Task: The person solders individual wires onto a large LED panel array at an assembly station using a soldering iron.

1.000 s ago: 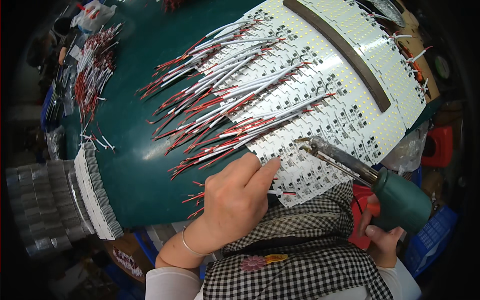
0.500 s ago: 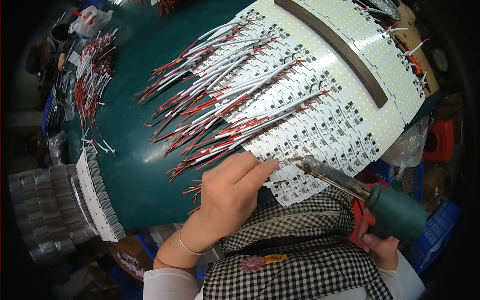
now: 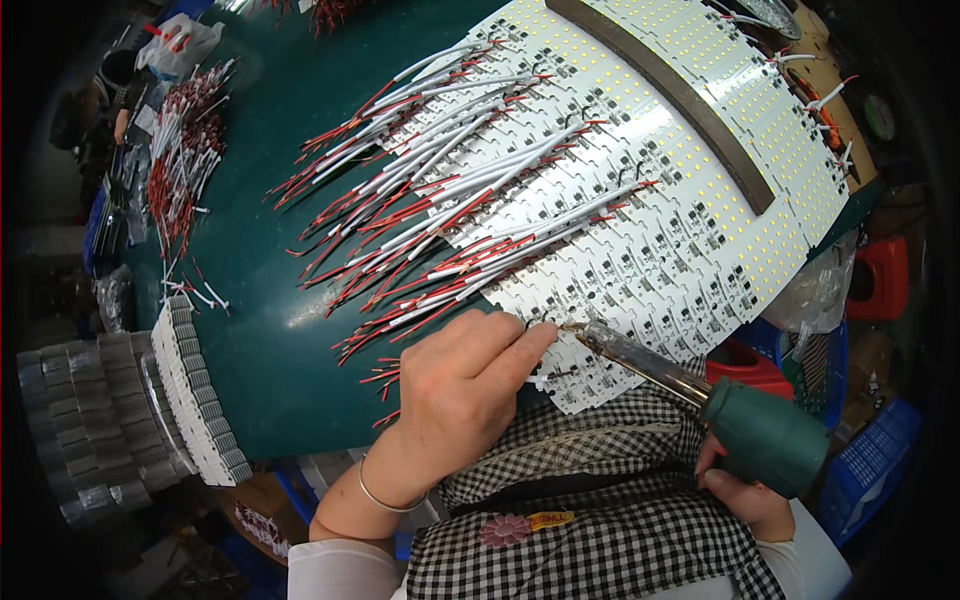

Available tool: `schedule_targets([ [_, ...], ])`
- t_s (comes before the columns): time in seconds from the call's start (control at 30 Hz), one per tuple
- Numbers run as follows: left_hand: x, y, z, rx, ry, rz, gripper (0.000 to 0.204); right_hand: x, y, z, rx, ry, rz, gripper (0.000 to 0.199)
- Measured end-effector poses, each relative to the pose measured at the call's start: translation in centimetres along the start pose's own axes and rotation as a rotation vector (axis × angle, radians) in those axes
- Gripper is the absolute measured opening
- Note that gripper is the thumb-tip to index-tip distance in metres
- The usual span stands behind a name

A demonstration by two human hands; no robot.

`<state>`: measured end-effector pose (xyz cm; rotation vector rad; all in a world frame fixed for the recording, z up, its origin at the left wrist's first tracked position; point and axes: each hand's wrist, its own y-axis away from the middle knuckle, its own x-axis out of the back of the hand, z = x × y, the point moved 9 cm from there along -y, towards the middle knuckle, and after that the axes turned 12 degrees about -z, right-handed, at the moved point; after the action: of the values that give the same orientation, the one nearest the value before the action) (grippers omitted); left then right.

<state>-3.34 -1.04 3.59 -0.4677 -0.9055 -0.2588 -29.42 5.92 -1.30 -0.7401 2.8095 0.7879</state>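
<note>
My left hand point(image 3: 465, 390) is closed in a pinch over the near edge of a sheet of white LED circuit boards point(image 3: 620, 260). Between thumb and forefinger is a thin wire, its dark end showing at the fingertips and the rest mostly hidden. My right hand point(image 3: 745, 495) grips a soldering iron point(image 3: 765, 435) by its thick green handle. The iron's tip is at the board, just right of the left fingertips. Several white-sleeved wires point(image 3: 500, 185) with red ends lie across the boards and hang over their left side.
A dark curved bar point(image 3: 670, 95) rests across the boards. Left on the green table point(image 3: 270, 370) lies a bundle of red and white wires point(image 3: 185, 160), with stacked white boards point(image 3: 200, 390) near the edge. Blue baskets point(image 3: 875, 465) and a red stool point(image 3: 880, 280) stand at right.
The soldering iron and my right hand have moved left, bringing the tip close to the left fingertips. A dark wire end now shows there. My left hand has barely shifted.
</note>
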Motion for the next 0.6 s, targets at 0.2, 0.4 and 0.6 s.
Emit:
schedule_targets([
  [0.2, -0.1, -0.1, 0.5, 0.018, -0.064, -0.035, 0.039, -1.9, -0.9, -4.1, 0.266, 1.062, -0.127, 0.031],
  [0.4, -0.2, -0.2, 0.8, 0.016, -0.081, -0.041, 0.039, 1.1, 0.0, -1.4, 0.063, 0.79, 0.038, 0.016],
  [0.6, -0.1, -0.1, 0.8, 0.032, -0.095, -0.049, 0.035, 1.0, 1.8, -2.0, -0.074, 1.148, 0.12, 0.05],
])
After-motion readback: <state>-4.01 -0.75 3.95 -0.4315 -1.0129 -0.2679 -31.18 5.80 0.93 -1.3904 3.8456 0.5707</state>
